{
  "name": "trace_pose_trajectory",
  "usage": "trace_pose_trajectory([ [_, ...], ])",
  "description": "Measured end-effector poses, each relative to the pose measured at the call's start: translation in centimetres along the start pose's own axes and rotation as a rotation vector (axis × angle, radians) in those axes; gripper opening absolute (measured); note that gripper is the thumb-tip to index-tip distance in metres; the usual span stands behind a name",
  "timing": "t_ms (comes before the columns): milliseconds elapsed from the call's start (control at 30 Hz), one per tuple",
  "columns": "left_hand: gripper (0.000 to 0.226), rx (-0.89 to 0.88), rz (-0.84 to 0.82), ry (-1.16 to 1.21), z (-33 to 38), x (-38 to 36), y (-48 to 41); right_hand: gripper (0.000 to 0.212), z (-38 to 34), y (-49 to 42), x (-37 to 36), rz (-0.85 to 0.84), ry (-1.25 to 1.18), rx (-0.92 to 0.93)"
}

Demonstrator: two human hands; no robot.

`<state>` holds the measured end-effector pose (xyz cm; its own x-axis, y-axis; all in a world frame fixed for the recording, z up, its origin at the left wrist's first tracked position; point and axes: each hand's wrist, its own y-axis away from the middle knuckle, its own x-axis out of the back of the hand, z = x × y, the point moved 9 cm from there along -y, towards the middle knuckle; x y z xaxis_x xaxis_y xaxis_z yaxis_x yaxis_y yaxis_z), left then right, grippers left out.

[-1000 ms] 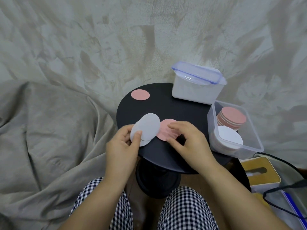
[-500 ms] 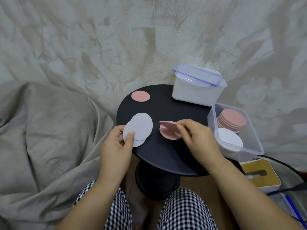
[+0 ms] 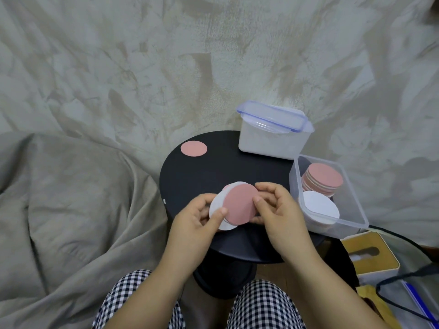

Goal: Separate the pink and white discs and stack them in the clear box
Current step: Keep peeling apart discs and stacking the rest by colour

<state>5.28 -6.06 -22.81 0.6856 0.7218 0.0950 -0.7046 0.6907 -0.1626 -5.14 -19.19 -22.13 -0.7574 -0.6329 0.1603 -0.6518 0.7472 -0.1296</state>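
Over the near part of the round black table (image 3: 204, 172), both hands hold a small fan of discs. A pink disc (image 3: 240, 204) lies on top, pinched at its right edge by my right hand (image 3: 278, 212). White discs (image 3: 217, 205) show behind it, gripped by my left hand (image 3: 197, 219). Another pink disc (image 3: 193, 148) lies alone at the table's far left. At the right, the open clear box (image 3: 351, 210) holds a pink stack (image 3: 323, 178) at the back and a white stack (image 3: 319, 206) in front.
A lidded plastic container (image 3: 273, 136) stands at the table's far right edge. A wooden tissue box (image 3: 370, 255) and black cable (image 3: 403, 279) lie low at the right. Grey blanket (image 3: 71, 198) surrounds the table. My checked trousers (image 3: 261, 305) are below.
My right hand lifted a pink disc off the table and brought it left onto the white discs in my left hand. The hands have come together.
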Motion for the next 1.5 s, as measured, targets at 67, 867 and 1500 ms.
trace_pose_trajectory([
  [67,0.018,-0.037,-0.030,-0.072,0.4,-0.6,0.1,0.042,0.0,0.6,-0.1,-0.057,0.033,0.056],
  [867,0.026,-0.359,0.238,-0.346,2.8,-0.8,2.6,0.036,-2.1,4.6,1.8,0.201,0.329,0.429],
  [1500,0.032,-0.292,0.281,-0.265,2.3,0.0,3.0,0.043,-2.1,5.2,1.3,0.154,0.391,0.483],
])
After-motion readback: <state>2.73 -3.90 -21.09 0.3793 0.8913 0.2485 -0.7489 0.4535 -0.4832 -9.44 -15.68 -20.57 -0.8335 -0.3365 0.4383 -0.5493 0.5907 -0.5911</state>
